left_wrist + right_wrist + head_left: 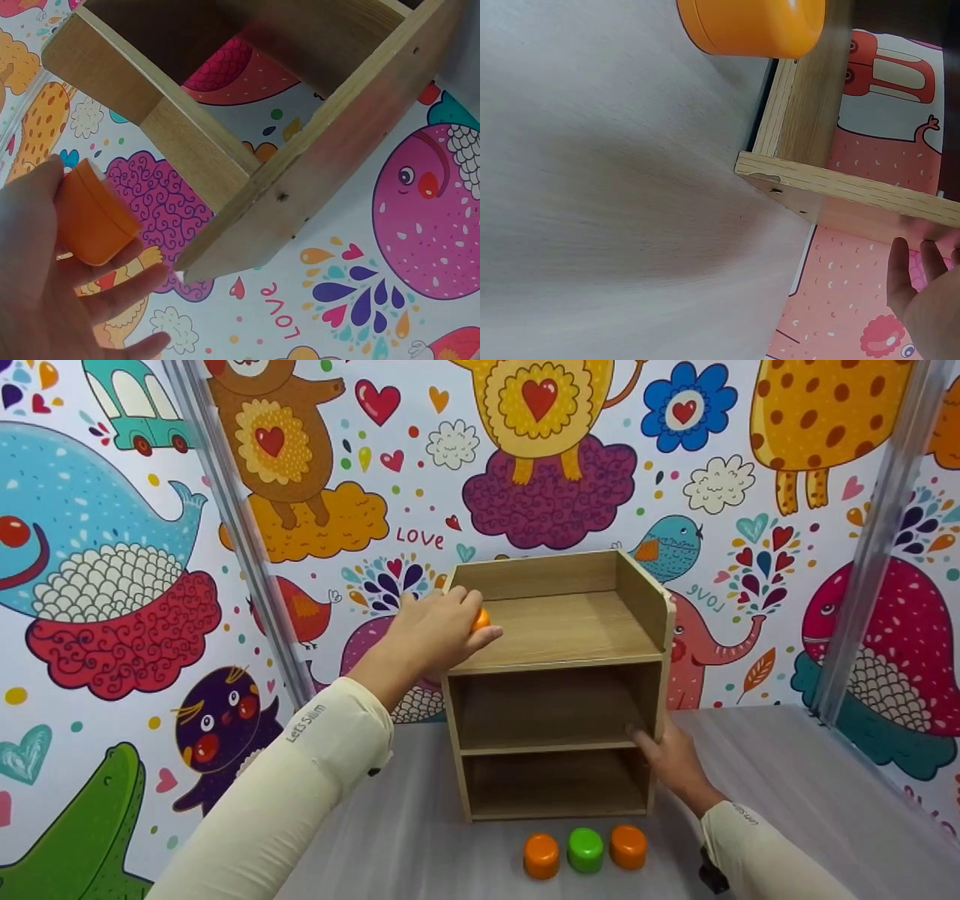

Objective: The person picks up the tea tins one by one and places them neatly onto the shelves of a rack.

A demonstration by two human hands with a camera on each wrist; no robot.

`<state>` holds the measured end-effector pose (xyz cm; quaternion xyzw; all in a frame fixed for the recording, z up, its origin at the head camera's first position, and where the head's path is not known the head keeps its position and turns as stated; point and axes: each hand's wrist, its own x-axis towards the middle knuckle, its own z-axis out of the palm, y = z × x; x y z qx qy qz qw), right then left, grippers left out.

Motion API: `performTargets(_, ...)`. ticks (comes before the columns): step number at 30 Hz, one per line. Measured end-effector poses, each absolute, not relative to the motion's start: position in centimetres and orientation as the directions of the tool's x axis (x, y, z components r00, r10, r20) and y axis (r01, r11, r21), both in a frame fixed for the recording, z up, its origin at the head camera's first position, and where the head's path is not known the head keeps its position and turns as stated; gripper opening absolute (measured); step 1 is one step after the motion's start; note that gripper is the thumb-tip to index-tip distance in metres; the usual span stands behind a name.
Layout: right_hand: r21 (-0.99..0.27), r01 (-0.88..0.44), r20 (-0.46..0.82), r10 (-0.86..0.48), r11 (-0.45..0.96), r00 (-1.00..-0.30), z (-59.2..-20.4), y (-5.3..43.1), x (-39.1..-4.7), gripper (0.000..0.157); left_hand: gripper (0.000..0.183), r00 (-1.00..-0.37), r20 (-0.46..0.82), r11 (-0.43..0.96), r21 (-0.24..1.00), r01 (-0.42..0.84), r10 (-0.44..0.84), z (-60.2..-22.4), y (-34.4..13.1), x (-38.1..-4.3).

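Observation:
My left hand (439, 628) is at the upper left corner of a small wooden shelf (559, 661). It pinches an orange round-edged plastic cylinder (94, 217) between thumb and index finger; in the left wrist view the other fingers are spread. At the shelf's right side panel is my right hand (671, 757), thumb over the front edge and fingers along the outer face, gripping it. Before the shelf stand a left orange cylinder (541, 856), a green cylinder (585, 850) and a right orange cylinder (628, 847) in a row.
The shelf has a top tray with raised back and right walls and two open compartments below. It stands on a grey table (390, 825), close to a back wall (420, 510) printed with cartoon animals. Metal posts (240, 525) mark the wall corners.

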<state>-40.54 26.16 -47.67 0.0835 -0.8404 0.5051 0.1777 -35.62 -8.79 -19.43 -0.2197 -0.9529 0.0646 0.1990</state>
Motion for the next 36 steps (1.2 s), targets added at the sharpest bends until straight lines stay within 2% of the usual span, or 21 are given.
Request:
performTargets(13, -0.830, -0.325, 0.373, 0.018, 0.453, -0.928, -47.5, 26.3, -40.5, 0.080, 0.051, -0.832, 0.320, 0.891, -0.193, 0.411, 0.454, -19.0, -8.9, -37.4)
performTargets(18, -0.818, -0.311, 0.375, 0.038, 0.484, -0.926, -47.4, 26.3, -40.5, 0.080, 0.054, -0.834, 0.310, 0.887, -0.227, 0.401, 0.456, -19.2, -8.8, -38.0)
performTargets(36, -0.806, -0.328, 0.397, 0.039, 0.493, -0.917, -47.5, 26.1, -40.5, 0.075, 0.063, -0.854, 0.262, 0.884, -0.269, 0.383, 0.450, -21.5, -8.7, -39.9)
